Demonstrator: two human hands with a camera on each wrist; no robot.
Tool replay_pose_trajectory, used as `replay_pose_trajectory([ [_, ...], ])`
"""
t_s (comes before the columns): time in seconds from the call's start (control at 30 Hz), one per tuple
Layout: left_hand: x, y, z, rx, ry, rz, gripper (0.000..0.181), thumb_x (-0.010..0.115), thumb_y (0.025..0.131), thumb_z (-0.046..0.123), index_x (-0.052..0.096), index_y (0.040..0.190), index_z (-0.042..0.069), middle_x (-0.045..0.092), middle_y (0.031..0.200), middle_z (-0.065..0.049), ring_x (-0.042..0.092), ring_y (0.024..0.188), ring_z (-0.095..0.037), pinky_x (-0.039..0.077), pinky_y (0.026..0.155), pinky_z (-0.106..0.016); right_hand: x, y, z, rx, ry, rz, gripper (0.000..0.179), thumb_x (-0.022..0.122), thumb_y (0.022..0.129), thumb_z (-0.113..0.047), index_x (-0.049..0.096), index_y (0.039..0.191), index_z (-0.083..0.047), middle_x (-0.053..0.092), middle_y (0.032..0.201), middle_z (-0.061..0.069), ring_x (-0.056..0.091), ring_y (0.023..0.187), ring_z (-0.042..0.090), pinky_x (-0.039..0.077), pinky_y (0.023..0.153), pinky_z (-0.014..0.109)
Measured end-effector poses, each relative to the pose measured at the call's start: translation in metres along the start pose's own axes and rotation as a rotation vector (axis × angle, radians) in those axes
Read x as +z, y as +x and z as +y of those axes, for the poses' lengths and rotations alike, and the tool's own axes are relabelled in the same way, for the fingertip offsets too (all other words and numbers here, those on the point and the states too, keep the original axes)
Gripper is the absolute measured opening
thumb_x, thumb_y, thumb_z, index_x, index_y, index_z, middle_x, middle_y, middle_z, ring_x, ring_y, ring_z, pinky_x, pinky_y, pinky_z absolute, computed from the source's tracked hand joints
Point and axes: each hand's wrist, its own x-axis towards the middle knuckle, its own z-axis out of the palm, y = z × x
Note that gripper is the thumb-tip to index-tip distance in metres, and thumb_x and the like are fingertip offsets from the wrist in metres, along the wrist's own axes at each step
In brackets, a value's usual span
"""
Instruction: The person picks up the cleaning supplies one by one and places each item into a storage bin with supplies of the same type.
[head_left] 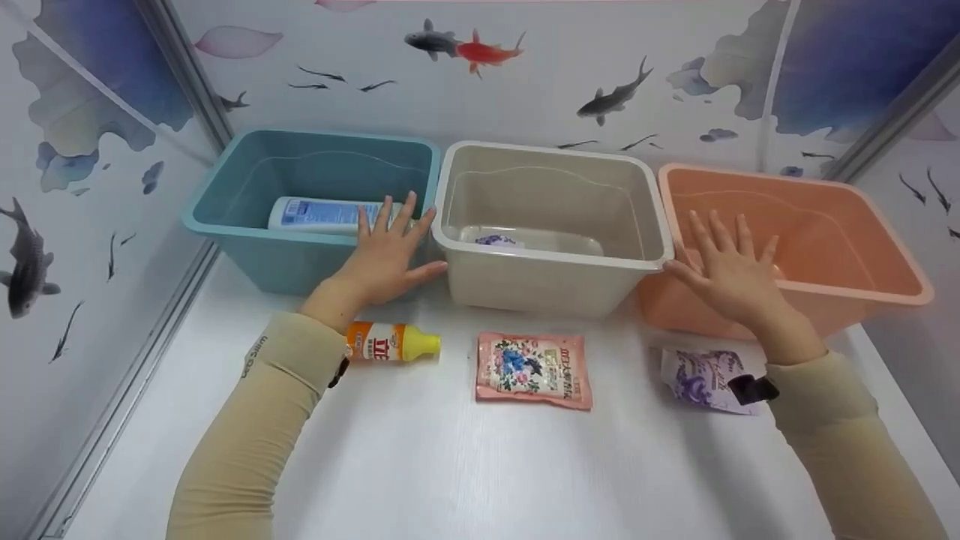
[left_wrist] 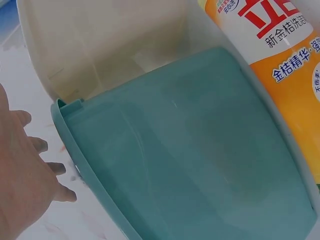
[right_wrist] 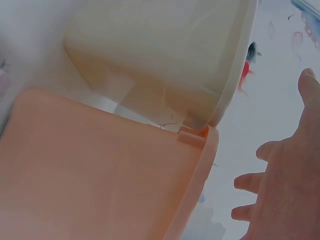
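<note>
Fingers spread, my left hand (head_left: 382, 251) is held over the front right rim of the teal bin (head_left: 307, 262); whether it touches the bin I cannot tell. A white bottle (head_left: 322, 215) with a blue label lies inside that bin. My right hand (head_left: 731, 270), fingers also spread, is over the front left rim of the orange bin (head_left: 840, 300). Between them stands the beige bin (head_left: 540, 281), with a purple and white item (head_left: 499, 241) at its bottom. Neither hand holds anything. Below my left hand lies an orange bottle (head_left: 379, 342) with a yellow cap, partly hidden by the sleeve.
A pink packet (head_left: 532, 370) with a floral print lies on the white table (head_left: 480, 472), in front of the beige bin. A purple and white pouch (head_left: 705, 379) lies near my right wrist. Printed wall panels (head_left: 510, 97) stand behind the bins and at both sides.
</note>
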Motion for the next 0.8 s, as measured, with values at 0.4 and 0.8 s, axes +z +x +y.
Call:
replay_pose_trajectory([
  [0.4, 0.009, 0.000, 0.001, 0.022, -0.015, -0.010, 0.080, 0.044, 0.090, 0.059, 0.010, 0.152, 0.020, -0.002, 0.159, -0.013, -0.007, 0.144, -0.040, -0.009, 0.111, -0.065, 0.000, -0.010, 0.014, 0.009, 0.019, 0.015, 0.083, 0.034, 0.093, -0.060, -0.005, 0.151, -0.014, -0.006, 0.155, 0.024, -0.019, 0.138, 0.049, -0.023, 0.096, 0.072],
  [0.8, 0.018, -0.001, 0.001, 0.035, 0.011, -0.024, 0.080, 0.045, 0.090, 0.059, 0.012, 0.152, 0.021, 0.000, 0.159, -0.010, -0.005, 0.144, -0.040, -0.010, 0.110, -0.064, 0.000, -0.036, 0.036, 0.044, 0.044, 0.026, 0.082, 0.034, 0.095, -0.056, -0.009, 0.150, -0.015, -0.011, 0.155, 0.023, -0.024, 0.137, 0.046, -0.026, 0.096, 0.070],
])
